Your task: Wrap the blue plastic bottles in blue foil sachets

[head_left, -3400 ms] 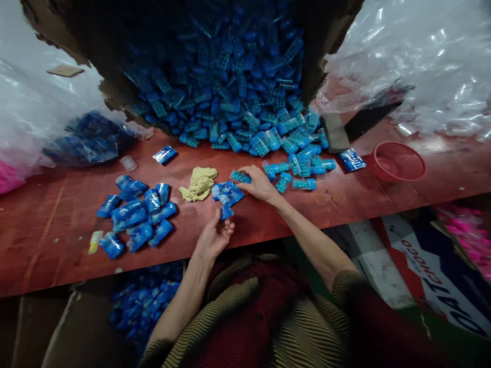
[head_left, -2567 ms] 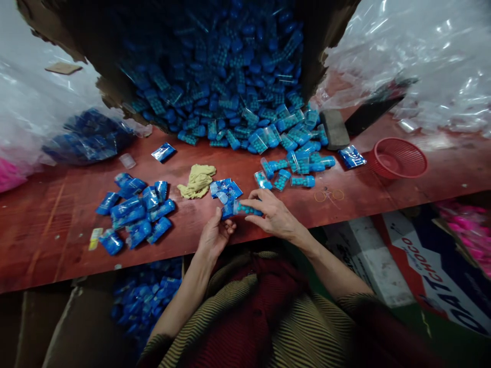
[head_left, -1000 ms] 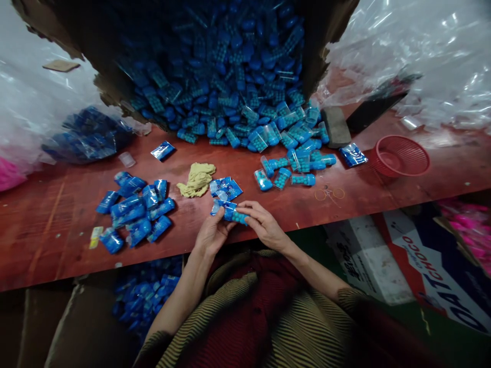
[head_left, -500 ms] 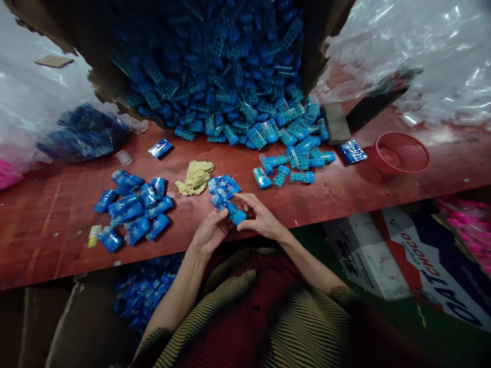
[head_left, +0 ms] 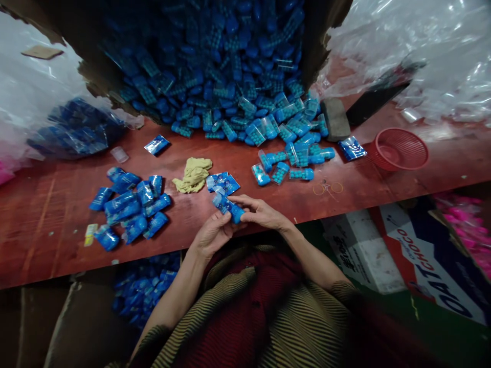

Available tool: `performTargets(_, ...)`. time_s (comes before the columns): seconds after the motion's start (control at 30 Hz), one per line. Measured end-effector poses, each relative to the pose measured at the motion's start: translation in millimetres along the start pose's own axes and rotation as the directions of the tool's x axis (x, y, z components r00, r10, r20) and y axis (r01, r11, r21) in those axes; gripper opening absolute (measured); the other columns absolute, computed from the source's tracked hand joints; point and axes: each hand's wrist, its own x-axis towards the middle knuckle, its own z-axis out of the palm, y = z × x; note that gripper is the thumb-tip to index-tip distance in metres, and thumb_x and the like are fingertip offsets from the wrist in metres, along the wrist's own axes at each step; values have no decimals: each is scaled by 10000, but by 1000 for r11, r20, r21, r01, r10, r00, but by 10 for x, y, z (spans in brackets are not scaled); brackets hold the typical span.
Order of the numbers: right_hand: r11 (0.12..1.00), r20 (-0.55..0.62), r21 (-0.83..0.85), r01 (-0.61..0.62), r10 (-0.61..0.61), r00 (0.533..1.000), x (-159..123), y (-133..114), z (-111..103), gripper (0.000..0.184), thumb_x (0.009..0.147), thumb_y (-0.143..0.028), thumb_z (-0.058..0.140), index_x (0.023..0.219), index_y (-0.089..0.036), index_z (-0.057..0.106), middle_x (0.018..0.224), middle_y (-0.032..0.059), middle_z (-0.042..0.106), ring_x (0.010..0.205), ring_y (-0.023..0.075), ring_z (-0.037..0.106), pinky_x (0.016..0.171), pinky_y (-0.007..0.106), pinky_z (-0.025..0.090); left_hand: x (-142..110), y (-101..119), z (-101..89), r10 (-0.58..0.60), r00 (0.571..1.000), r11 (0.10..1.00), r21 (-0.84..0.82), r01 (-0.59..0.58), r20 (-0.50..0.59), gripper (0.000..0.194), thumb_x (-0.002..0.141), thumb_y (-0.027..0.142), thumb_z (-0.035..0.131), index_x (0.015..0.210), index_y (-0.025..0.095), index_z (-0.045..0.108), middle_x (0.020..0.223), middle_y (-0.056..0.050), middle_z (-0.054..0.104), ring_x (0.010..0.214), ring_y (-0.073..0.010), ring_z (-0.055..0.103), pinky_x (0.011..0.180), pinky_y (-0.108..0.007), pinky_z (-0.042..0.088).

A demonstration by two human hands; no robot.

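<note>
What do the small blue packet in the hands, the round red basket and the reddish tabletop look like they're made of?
Small blue packet: seemingly thin glossy plastic film, since it glints. Round red basket: probably moulded plastic, going by its fine mesh wall. Reddish tabletop: likely painted or stained wood board, scuffed with pale streaks.

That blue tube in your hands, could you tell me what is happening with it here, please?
A person seated at the red table holds a small blue tube partly inside a printed blue sleeve bag, the left hand and the right hand both gripping it. Empty sleeve bags lie just ahead, wrapped tubes sit piled to the left, and loose tubes spill from a torn cardboard box behind.
</note>
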Motion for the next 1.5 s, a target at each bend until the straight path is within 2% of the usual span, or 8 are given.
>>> performTargets(0.17,987,-97,158,-7,23,995,32,69,48,530,732,-309,688,1247,-255,572,1076,7,596,889,131,567,833,286,476,13,-74,67,37,995,997,-60,-42,-94,248,763,339,680,901,134,671,805,-57,709,585,-112,599,785,-355,540)
performTargets(0.3,994,-211,102,27,-4,977,48,137,83,493,721,-354,700,1192,-231,621,1089,10,612,912,140,567,863,284,459,46,-167,104,94,986,989,-98,-108,-140,234,766,346,677,884,146,662,854,-55,709,706,-141,645,812,-345,537)
performTargets(0.47,988,-201,157,15,17,979,23,206,77,494,782,-456,628,1216,-222,601,1076,37,643,880,149,588,846,311,468,39,-201,123,68,984,991,-106,-87,-166,167,740,276,709,852,175,639,846,-27,706,852,-184,675,871,-378,521)
performTargets(0.67,992,-221,-34,125,-129,967,4,111,90,436,763,-439,666,1143,-225,652,1103,40,635,1055,190,564,983,360,390,13,-216,196,137,969,981,-108,-162,-207,204,724,281,725,863,165,632,823,-10,703,801,-152,675,890,-346,515)
performTargets(0.97,982,-255,164,93,-49,966,34,280,106,395,776,-423,654,1120,-230,657,1141,38,646,1075,183,574,984,344,407,3,-164,186,117,965,987,-84,-140,-234,214,740,293,710,900,178,625,815,-12,710,770,-171,682,860,-379,515)
performTargets(1.1,962,-322,250,110,-25,946,39,311,142,398,741,-419,689,1092,-232,662,1075,27,670,978,166,604,900,312,459,26,-170,188,147,948,977,-108,-183,-281,225,726,255,724,905,169,618,810,2,700,739,-138,663,800,-322,525)
performTargets(1.3,984,-362,152,92,-31,932,33,219,125,250,748,-322,675,969,-209,703,987,13,692,952,155,602,901,304,447,30,-145,150,157,933,984,-26,-175,-325,331,616,261,803,867,145,621,716,5,672,593,-110,603,557,-230,489)
performTargets(1.5,977,-385,208,43,41,922,62,198,165,242,720,-267,672,949,-191,690,933,6,696,853,131,613,817,283,480,21,-126,120,217,902,976,108,-190,-373,397,571,321,820,861,129,629,712,-14,682,599,-123,611,541,-228,473)
